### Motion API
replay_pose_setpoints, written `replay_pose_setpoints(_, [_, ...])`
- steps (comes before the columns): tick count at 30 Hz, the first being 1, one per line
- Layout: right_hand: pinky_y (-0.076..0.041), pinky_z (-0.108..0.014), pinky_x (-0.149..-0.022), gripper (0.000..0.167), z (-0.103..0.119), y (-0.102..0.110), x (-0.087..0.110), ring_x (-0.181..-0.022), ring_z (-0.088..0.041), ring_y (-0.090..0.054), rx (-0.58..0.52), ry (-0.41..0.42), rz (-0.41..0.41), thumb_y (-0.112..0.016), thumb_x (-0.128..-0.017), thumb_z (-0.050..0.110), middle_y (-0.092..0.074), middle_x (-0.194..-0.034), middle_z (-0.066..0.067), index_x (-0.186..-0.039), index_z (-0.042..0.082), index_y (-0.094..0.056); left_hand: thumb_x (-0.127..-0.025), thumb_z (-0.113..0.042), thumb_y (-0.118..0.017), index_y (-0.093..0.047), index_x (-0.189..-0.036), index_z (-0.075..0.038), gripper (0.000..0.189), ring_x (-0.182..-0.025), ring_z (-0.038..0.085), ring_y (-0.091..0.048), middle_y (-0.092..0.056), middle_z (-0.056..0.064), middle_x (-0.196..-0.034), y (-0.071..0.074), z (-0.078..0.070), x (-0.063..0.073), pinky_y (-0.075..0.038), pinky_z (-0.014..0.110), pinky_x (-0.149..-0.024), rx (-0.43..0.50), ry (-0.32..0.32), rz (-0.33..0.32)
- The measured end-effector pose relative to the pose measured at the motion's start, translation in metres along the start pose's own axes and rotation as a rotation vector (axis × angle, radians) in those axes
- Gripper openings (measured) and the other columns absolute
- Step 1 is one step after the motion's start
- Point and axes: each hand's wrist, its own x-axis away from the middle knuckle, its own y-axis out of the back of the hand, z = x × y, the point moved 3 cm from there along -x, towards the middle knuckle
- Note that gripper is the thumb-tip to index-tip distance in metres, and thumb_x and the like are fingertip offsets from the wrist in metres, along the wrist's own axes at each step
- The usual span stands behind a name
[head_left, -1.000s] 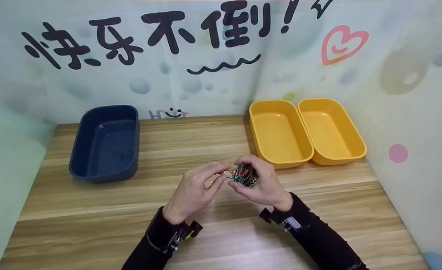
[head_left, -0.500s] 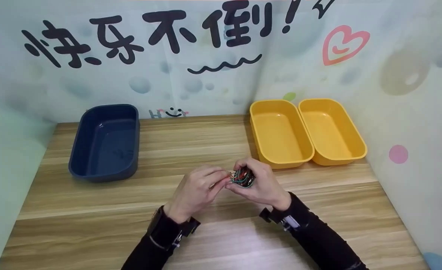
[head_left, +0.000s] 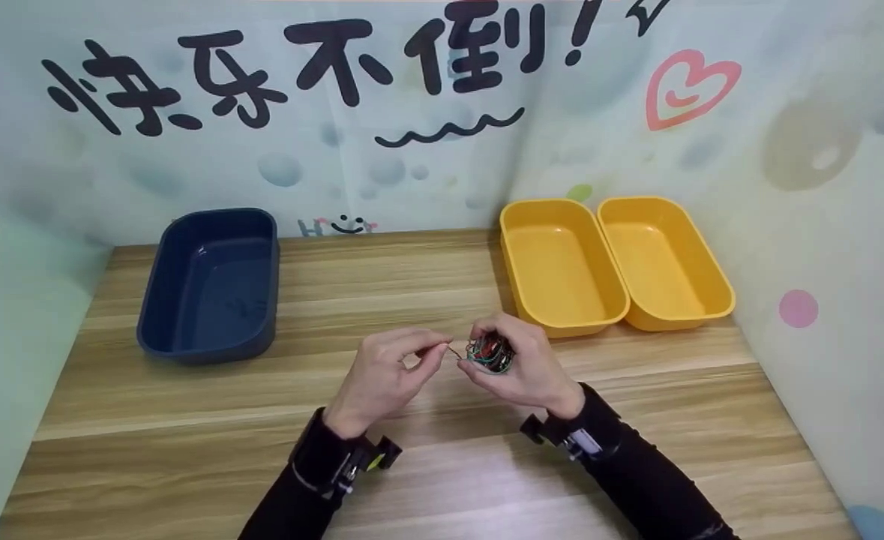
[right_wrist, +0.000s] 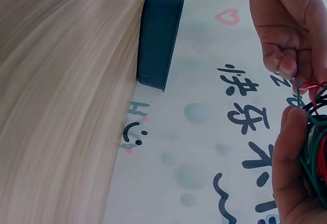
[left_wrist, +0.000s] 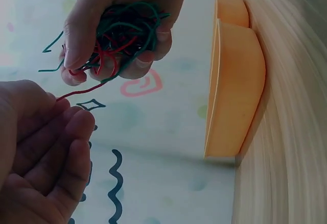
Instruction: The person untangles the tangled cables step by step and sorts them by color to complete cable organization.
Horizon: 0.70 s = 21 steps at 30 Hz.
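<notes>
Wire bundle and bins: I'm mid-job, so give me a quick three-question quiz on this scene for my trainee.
1. Which hand holds the wire bundle?
2. True or false: in the head view, the blue bin stands left of both yellow bins.
3. The left hand pinches a strand of which colour: a) red, b) yellow, c) blue?
Key: 1. The right hand. 2. True. 3. a.

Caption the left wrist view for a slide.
Left hand pinches a red wire leading from the tangled bundle in the right hand, two yellow bins to one side.
</notes>
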Motion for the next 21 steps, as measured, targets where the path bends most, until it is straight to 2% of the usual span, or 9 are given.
replay_pose_setpoints(3, [-0.049, -0.020, -0.063, 0.030, -0.001, 0.002, 0.000, -0.070, -0.016, -0.060, -0.007, -0.013, -0.019, -0.079, -0.069, 0.008, -0.065, -0.085, -0.007, -0.092, 0.003, -0.060, -0.087, -0.004, -0.067, -0.073, -0.094, -0.005, 0.009, -0.072, 0.009, -0.067, -0.073, 0.005, -0.086, 0.000, 0.000, 0.000, -0.054, 0.015, -0.065, -0.005, 0.015, 0.032])
replay_pose_setpoints(6, [-0.049, -0.020, -0.063, 0.030, -0.002, 0.004, 0.000, -0.070, -0.016, -0.060, -0.013, -0.030, -0.040, -0.080, -0.068, 0.007, -0.065, -0.084, -0.008, -0.091, 0.003, -0.060, -0.088, -0.003, -0.065, -0.071, -0.094, -0.005, 0.009, -0.071, 0.010, -0.067, -0.072, 0.004, -0.086, -0.003, -0.002, 0.001, -0.054, 0.018, -0.064, -0.053, 0.000, 0.092])
replay_pose_setpoints(12, [-0.047, -0.019, -0.060, 0.030, -0.003, 0.005, -0.001, -0.067, -0.015, -0.058, -0.017, -0.053, -0.067, -0.079, -0.066, 0.003, -0.064, -0.083, -0.008, -0.090, 0.003, -0.060, -0.087, -0.003, -0.063, -0.069, -0.095, -0.005, 0.010, -0.070, 0.010, -0.065, -0.069, 0.002, -0.083, -0.011, -0.007, 0.005, -0.054, 0.018, -0.062, -0.220, -0.090, 0.200])
replay_pose_setpoints(17, [-0.048, -0.018, -0.060, 0.027, -0.003, 0.005, -0.001, -0.067, -0.014, -0.059, -0.035, -0.082, -0.073, -0.077, -0.069, 0.003, -0.065, -0.083, -0.008, -0.090, 0.002, -0.060, -0.085, -0.002, -0.064, -0.070, -0.104, -0.004, 0.021, -0.060, 0.008, -0.056, -0.062, -0.002, -0.073, -0.017, -0.008, 0.007, -0.049, 0.018, -0.055, -0.319, -0.160, 0.209])
replay_pose_setpoints(21, [-0.047, -0.017, -0.061, 0.027, -0.005, 0.005, 0.000, -0.068, -0.010, -0.058, -0.058, -0.131, -0.083, -0.077, -0.070, 0.003, -0.065, -0.083, -0.008, -0.090, 0.002, -0.060, -0.087, -0.006, -0.066, -0.070, -0.102, -0.005, 0.016, -0.059, 0.006, -0.054, -0.061, -0.003, -0.071, -0.021, -0.007, 0.008, -0.048, 0.020, -0.054, -0.324, -0.154, 0.191])
